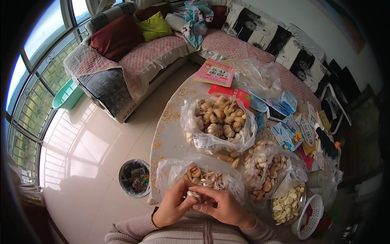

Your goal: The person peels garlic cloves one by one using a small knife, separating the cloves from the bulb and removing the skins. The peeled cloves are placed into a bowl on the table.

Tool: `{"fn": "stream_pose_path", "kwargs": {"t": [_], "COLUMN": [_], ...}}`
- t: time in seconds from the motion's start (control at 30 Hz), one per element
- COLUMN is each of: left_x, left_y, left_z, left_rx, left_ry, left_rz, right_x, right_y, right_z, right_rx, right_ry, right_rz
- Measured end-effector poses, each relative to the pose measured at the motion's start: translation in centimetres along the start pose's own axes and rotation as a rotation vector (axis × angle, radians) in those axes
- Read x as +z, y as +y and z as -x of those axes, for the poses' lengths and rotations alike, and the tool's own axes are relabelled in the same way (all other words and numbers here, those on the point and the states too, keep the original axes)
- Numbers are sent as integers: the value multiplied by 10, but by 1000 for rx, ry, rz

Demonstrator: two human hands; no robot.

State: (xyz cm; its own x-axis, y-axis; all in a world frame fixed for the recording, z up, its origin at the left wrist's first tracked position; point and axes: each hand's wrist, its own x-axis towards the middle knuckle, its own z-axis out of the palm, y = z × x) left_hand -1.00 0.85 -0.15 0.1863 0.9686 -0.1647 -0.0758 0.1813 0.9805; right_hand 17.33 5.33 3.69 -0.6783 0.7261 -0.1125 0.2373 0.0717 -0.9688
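Close to my body, my left hand point(176, 202) and my right hand point(224, 204) meet over the table's near edge. Between their fingertips is a pale piece of garlic point(193, 195), partly hidden by the thumbs. Just beyond them lies an opened plastic bag point(170, 170) holding garlic skins point(211, 179) and a split garlic bulb point(193, 171). To the right, another plastic bag point(292, 166) contains unpeeled garlic cloves point(272, 170). Peeled cloves point(288, 206) fill a bowl at the lower right. Farther back, ginger roots point(222, 109) and whole garlic bulbs point(214, 129) share a clear bag point(189, 111).
A white plastic basket point(317, 210) stands beside the bowl at the table's right edge. Books, including a pink one point(214, 73), and papers point(288, 132) crowd the back and right. A lined trash bin point(134, 180) sits on the floor at left. Beyond is a sofa point(152, 58).
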Motion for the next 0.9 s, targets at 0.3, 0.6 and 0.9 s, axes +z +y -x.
{"fn": "stream_pose_path", "kwargs": {"t": [0.3,0.6,0.9], "left_x": [16,22,24], "left_y": [9,13,17], "left_z": [4,7,11], "left_rx": [1,-88,-28], "left_ry": [43,-61,-43], "left_rz": [210,240,100], "right_x": [1,-5,-4], "right_y": [9,7,10], "right_z": [7,7,8], "right_rx": [-37,-313,-417], "right_ry": [115,135,142], "right_rz": [-94,331,476]}}
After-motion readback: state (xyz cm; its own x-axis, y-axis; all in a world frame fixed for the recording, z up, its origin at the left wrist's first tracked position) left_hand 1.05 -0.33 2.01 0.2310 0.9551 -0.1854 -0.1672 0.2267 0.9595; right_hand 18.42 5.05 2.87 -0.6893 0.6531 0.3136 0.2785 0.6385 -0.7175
